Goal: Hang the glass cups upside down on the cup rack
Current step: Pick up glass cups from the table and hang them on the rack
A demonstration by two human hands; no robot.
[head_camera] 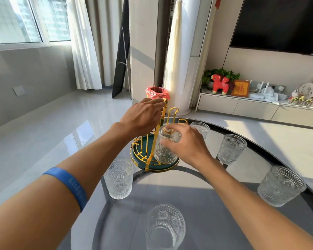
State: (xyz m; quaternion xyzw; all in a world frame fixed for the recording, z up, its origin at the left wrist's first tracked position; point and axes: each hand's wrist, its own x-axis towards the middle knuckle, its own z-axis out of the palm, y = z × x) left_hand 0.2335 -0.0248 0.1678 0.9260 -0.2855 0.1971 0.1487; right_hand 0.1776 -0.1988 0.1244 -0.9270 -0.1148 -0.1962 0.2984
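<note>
five glass cups [232,148] stood upright on the glass table [215,204] around the gold cup rack [153,141] at centre frame. the left hand [143,116] gripped the rack's top; the right hand [186,143] clasped an upside-down cup [165,150] over a peg.

Six glass cups are showing: five are standing upright on the bench [197,204], and one [165,150] is sitting upside down on the single gold cup rack [152,165]. Two hands are reaching in.
</note>
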